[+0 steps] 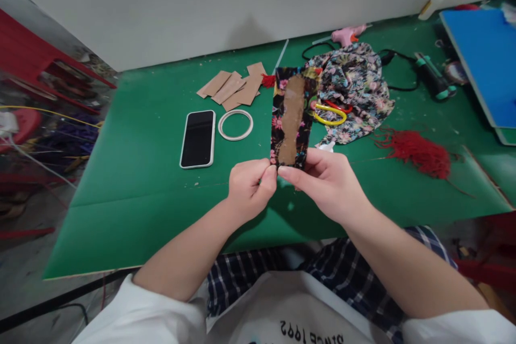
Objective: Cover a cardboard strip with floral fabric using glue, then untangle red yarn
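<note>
A cardboard piece wrapped in dark floral fabric (293,118) stands up above the green table, its bare brown cardboard showing down the middle. My left hand (252,183) pinches its lower left corner between thumb and fingers. At the lower right edge, my right hand (332,180) grips the same piece, the thumb in front and the fingers partly hidden behind it. Just behind the piece lie scissors with yellow handles (330,115), partly covered, on a heap of floral fabric (350,80).
Left of my hands are a phone (198,140), a tape roll (236,138) and several cardboard strips (231,88). A pink glue gun (347,35) lies at the back. To the right are a red tassel bundle (421,153), a black-and-teal tool (434,78) and a blue board (484,59).
</note>
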Available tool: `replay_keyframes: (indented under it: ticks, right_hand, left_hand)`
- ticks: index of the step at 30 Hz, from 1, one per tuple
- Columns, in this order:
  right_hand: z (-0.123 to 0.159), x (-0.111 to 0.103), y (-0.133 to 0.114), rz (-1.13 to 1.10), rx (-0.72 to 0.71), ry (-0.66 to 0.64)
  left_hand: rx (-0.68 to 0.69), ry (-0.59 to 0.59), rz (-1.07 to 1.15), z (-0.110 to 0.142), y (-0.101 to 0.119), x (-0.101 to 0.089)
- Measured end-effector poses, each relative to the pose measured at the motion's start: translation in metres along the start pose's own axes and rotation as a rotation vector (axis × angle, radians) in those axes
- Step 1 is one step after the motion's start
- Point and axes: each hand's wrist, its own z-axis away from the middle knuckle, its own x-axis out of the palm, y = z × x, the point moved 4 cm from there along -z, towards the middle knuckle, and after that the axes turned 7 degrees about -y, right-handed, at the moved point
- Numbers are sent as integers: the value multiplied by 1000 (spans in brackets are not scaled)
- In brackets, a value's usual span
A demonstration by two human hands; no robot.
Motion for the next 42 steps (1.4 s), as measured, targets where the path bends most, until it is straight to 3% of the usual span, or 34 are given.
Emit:
replay_keyframes:
  ticks: [7, 16, 25, 30, 38, 42]
  right_hand:
    - [-3, -1, 3, -56, -7, -59]
    - [-2, -2, 4, -112, -8, -8]
    - [-4, -1, 6, -147, -15, -38]
    - [-4, -2, 6, -156, -9, -8]
    - [-3, -1, 12, -386, 41, 25]
    - [-3, -2, 9, -352, 59, -36]
  left_hand:
    - [-37, 5, -1, 1, -3, 0]
    - [15, -15, -88, -1, 1, -1]
    - [-23, -16, -4, -2, 0, 0]
    - [16, -36, 39, -2, 1, 2]
    - [107, -65, -44, -2, 6, 3]
    - [82, -43, -38, -1, 5, 0]
